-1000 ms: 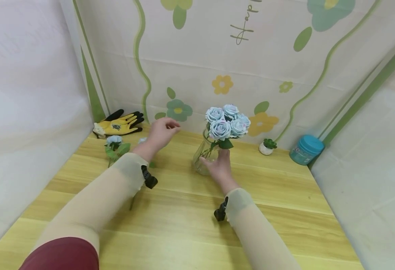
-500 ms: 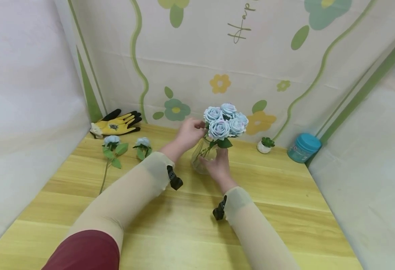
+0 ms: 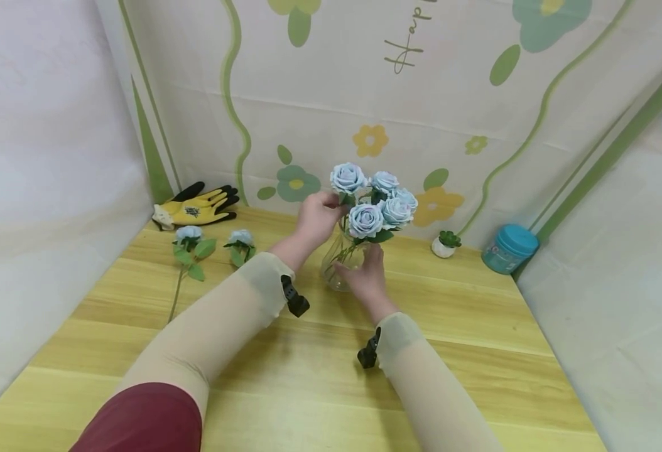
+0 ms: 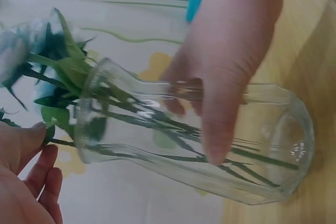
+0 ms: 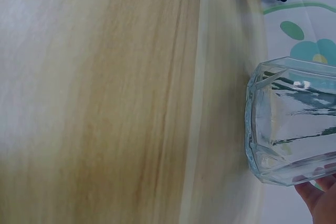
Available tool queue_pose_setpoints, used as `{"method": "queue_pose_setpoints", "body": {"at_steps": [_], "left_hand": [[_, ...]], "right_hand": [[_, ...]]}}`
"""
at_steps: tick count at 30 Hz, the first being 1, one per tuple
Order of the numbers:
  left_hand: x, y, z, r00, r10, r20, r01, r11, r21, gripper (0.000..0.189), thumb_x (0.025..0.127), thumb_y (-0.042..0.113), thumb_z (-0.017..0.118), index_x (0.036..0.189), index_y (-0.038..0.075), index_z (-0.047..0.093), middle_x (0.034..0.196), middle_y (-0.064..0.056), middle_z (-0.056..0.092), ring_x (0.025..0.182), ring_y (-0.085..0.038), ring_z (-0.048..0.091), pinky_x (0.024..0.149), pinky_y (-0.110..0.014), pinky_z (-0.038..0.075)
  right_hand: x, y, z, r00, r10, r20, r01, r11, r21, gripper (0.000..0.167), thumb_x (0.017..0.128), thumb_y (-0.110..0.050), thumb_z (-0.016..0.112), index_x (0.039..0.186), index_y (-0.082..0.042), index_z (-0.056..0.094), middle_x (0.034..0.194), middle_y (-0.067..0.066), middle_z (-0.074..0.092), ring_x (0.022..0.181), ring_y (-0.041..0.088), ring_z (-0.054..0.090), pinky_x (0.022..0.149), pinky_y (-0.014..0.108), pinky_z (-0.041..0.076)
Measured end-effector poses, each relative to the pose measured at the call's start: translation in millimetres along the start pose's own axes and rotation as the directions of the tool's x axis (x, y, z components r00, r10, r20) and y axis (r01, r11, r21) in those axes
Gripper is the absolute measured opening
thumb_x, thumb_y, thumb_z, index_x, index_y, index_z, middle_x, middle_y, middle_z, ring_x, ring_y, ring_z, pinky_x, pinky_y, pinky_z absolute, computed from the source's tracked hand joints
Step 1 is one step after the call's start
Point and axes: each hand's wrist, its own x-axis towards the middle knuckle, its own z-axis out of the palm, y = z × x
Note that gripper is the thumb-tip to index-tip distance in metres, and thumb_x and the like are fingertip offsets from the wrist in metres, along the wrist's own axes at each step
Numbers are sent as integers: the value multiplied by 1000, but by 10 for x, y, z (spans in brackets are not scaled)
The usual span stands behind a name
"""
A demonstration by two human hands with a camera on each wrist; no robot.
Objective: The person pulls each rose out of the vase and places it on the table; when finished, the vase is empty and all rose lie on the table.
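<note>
A clear glass vase stands on the wooden table, and several pale blue roses rise from it. Their green stems show through the glass in the left wrist view. My right hand grips the vase's body, thumb on the near side and fingers behind. Just above the rim, my left hand pinches the stem of the leftmost rose, whose head sits higher than the others. In the right wrist view the vase's faceted base is at the right edge.
Two more blue roses, one with a long stem and one partly behind my left arm, lie on the left. Yellow-black gloves are at the back left. A small potted succulent and a blue tub stand at right.
My left hand has moved right from beside the lying roses to the vase and taken hold of a stem. That rose's head has risen and shifted left. My right hand stays on the vase.
</note>
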Motion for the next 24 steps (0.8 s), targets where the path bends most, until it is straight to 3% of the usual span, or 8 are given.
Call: {"method": "queue_pose_setpoints", "body": {"at_steps": [6,12,16,20,22,24], "left_hand": [[15,191,-128,999,12,-52,-16,997,-80,16,90,16,74,101,4,75,90,-7,71,92,-20,64,85,-34,52],[35,377,-320,983,121,-137,-137,984,-111,15,90,15,75,99,3,75,86,-7,67,87,-17,58,78,-31,46],[18,519,-474,959,193,-209,-227,962,-153,14,89,11,75,98,0,75,87,-8,67,85,-17,57,74,-30,45],[1,667,-642,923,267,-278,-325,927,-188,14,89,8,74,98,-2,74,90,-10,71,85,-18,58,74,-29,46],[-4,741,-731,898,302,-320,-368,913,-173,14,89,8,75,99,-1,74,90,-9,72,86,-17,58,75,-27,46],[1,806,-817,863,348,-366,-424,893,-149,13,88,7,75,98,-1,75,87,-9,72,83,-16,58,74,-27,44]], "right_hand": [[1,-9,-8,1000,-2,1,2,1000,16,105,76,-33,87,154,-30,17,142,14,34,135,39,38,108,45,37],[-3,-12,-9,1000,-5,3,5,1000,-10,103,75,-33,88,152,-24,20,141,15,35,132,38,40,107,46,38],[-1,-11,-12,999,-33,4,33,999,-33,102,75,-30,88,152,-21,20,140,17,36,130,37,43,107,44,38],[-3,-15,-16,999,-50,11,51,998,-37,101,76,-29,88,151,-19,21,139,19,36,128,37,43,106,45,39],[-4,-17,-16,999,-44,12,45,998,-43,100,76,-30,88,150,-20,21,139,18,36,128,37,43,106,45,40],[1,-15,-13,999,-37,11,37,998,-48,100,76,-32,88,149,-22,21,139,16,36,129,35,43,106,44,40]]}}
